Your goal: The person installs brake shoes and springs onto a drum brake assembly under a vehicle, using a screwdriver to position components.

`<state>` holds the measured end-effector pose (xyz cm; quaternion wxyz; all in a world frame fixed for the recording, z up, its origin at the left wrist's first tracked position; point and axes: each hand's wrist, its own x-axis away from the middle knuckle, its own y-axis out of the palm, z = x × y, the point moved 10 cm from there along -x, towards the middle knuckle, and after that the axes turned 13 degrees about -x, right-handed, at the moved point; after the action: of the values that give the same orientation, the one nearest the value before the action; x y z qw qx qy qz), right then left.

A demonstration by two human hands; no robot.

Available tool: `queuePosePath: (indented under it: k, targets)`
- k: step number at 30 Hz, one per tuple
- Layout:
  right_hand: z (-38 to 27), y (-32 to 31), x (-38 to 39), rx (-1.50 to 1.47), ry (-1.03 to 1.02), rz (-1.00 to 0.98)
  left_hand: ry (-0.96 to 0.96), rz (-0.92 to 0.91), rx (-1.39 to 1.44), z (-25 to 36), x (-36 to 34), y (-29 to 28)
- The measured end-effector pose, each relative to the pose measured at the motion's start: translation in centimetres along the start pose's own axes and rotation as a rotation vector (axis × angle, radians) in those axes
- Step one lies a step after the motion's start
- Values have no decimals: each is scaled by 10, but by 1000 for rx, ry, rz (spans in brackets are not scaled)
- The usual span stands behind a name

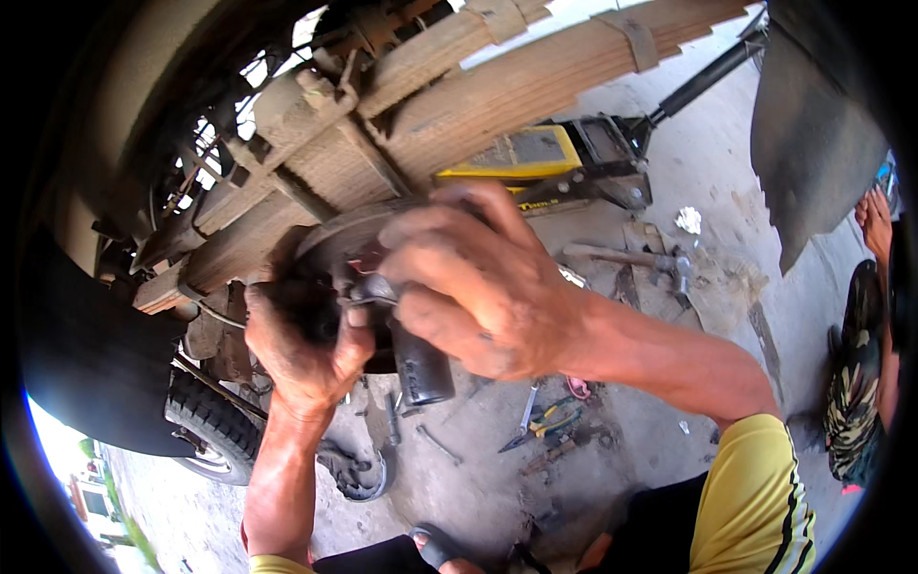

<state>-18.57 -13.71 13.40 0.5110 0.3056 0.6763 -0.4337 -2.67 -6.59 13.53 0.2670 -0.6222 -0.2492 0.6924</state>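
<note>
Below the rusty leaf spring [516, 86], both my hands are at a dark, round metal part [320, 258]. My left hand [301, 349] grips its near left side, thumb forward beside a small shiny metal fitting [373, 289]; most of the other fingers are hidden. My right hand [478, 287] is closed, its fingers curled by that fitting, slightly smeared by motion. What they pinch, if anything, is hidden. Just under the right hand's fingers, a black cylinder [423, 368] points down toward the ground.
Beyond my right hand stands a yellow-and-black floor jack [521, 158]. A hammer [622, 255], pliers [555, 421] and a bolt [438, 443] lie on the ground. A tyre [206, 426] is at left, a dark flap [813, 124] hangs at right, near another person's camouflage-clad leg [851, 392].
</note>
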Motion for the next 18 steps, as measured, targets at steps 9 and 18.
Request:
queuePosePath:
  k: [9, 18]
  targets:
    - [-4, -6, 19, 260, -80, 90, -43, 26, -28, -27, 8, 6]
    - [-41, 2, 144, 80, 109, -652, 23, 138, -167, -6, 3, -7]
